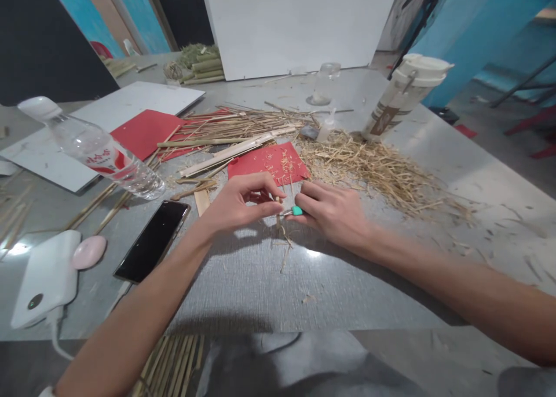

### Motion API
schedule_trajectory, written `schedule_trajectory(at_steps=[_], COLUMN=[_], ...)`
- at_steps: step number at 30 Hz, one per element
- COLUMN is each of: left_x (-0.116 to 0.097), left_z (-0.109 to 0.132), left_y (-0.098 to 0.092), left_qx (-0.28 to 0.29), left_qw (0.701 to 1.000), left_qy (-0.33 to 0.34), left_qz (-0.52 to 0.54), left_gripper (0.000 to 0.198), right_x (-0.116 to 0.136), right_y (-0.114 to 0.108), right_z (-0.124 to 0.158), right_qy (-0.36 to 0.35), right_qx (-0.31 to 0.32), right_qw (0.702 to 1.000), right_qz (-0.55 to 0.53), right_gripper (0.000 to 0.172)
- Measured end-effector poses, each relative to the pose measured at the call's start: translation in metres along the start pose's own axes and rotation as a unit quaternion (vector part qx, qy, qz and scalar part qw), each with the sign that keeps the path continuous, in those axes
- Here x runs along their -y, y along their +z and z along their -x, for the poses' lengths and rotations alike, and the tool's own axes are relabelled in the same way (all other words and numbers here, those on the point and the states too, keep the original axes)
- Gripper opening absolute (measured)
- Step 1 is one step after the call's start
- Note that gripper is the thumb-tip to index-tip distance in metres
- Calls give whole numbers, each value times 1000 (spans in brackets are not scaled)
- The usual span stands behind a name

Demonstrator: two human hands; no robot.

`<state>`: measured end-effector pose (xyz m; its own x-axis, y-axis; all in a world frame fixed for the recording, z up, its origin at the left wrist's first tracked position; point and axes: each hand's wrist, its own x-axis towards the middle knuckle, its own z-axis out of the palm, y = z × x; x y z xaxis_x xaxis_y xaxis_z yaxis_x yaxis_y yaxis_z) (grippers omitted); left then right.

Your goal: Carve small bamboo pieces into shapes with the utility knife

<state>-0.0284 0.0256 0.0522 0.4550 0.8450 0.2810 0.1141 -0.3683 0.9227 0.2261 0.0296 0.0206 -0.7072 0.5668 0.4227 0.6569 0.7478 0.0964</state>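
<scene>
My left hand (237, 203) pinches a thin piece of straw (278, 218) between thumb and fingertips, low over the table. Opposite it, my right hand (336, 211) is closed round a small tool with a teal handle (297, 211) and a short metal tip that reaches the straw. Whether the tip is a blade cannot be made out. Just beyond the fingers lies a red sheet of paper (269, 160) strewn with pale shavings. Thin loose fibres hang or lie below the fingertips.
A heap of straw (373, 168) spreads behind my right hand, near a tall white-lidded tumbler (402, 95). Long stalks (243, 127) lie at the back. On the left are a water bottle (108, 153), a phone (153, 241) and a white power bank (47, 278) with a cable.
</scene>
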Motion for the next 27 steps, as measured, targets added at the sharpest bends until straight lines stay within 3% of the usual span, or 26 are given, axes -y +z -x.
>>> schedule_trajectory(at_steps=[17, 23, 27], left_x=[-2, -1, 3], left_z=[3, 2, 1], left_y=[5, 6, 5], left_qx=[-25, -33, -39], left_qw=[1000, 999, 999], left_qy=[-18, -10, 0], left_qz=[0, -6, -2], left_gripper=[35, 32, 30], right_x=[2, 8, 11], right_y=[4, 6, 5], right_z=[2, 2, -1], right_qy=[11, 16, 33], right_qx=[64, 166, 199], right_qw=[997, 986, 979], right_qz=[-30, -16, -5], right_gripper=[78, 63, 58])
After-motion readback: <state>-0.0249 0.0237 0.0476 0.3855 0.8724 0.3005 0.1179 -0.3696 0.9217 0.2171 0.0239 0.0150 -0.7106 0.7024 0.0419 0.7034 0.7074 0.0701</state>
